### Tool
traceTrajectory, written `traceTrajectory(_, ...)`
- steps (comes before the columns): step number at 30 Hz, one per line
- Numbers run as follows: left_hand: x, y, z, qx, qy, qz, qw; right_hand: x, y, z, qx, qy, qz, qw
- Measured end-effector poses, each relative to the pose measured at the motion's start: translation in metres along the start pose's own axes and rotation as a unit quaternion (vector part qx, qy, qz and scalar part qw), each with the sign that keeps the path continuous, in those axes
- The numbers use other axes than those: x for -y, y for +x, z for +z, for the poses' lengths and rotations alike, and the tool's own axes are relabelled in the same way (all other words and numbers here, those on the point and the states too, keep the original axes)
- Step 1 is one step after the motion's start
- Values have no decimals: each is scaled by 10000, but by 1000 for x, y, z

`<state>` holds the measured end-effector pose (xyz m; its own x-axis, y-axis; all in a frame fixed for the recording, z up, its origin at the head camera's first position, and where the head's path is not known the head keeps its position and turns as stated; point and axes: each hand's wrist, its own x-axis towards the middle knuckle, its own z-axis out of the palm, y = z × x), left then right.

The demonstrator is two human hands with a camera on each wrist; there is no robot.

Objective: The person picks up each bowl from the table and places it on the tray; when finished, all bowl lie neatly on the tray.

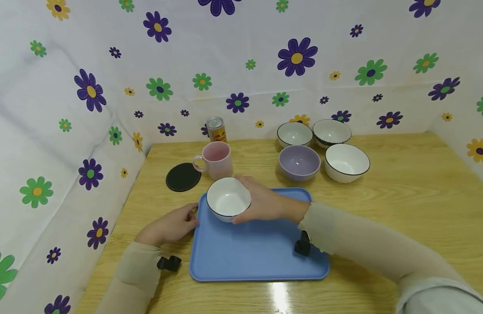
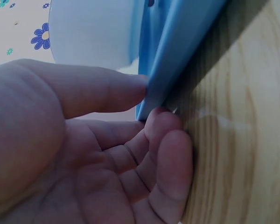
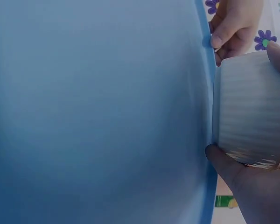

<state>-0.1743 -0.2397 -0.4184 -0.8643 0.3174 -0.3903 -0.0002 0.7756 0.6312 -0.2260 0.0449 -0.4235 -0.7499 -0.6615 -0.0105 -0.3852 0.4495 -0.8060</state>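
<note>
My right hand (image 1: pixel 263 201) grips a white bowl (image 1: pixel 228 197) with a dark rim by its right side, thumb at the near side and fingers at the far side. The bowl is upright over the far left corner of a blue tray (image 1: pixel 257 255). Ridges line the bowl's outer wall (image 3: pixel 254 107) in the right wrist view. At the tray's left edge, my left hand (image 1: pixel 172 224) pinches the raised rim; the left wrist view has the thumb (image 2: pixel 116 91) against the rim (image 2: pixel 179 42) and the other fingers curled low beside it, near the wood.
Beyond the tray stand a pink mug (image 1: pixel 219 163), a drink can (image 1: pixel 216 129) and a flat black disc (image 1: pixel 183 177). At the back right are a purple bowl (image 1: pixel 299 163) and several white bowls (image 1: pixel 347 163). A flowered cloth (image 1: pixel 257 87) hangs behind the wooden table (image 1: pixel 414 192).
</note>
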Motion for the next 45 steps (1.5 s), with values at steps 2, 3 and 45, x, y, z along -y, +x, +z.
traceTrajectory(2, 0, 0, 1, -6, -17, -17, 10000, 1, 5, 4, 39, 26, -135, 9999)
traceTrajectory(3, 0, 0, 2, -7, -16, -24, 10000, 1, 6, 6, 51, 33, -174, 9998)
traceTrajectory(45, -1, -1, 1, -73, 186, 229, 9995, 19, 3, 1, 428, -686, 178, 9966)
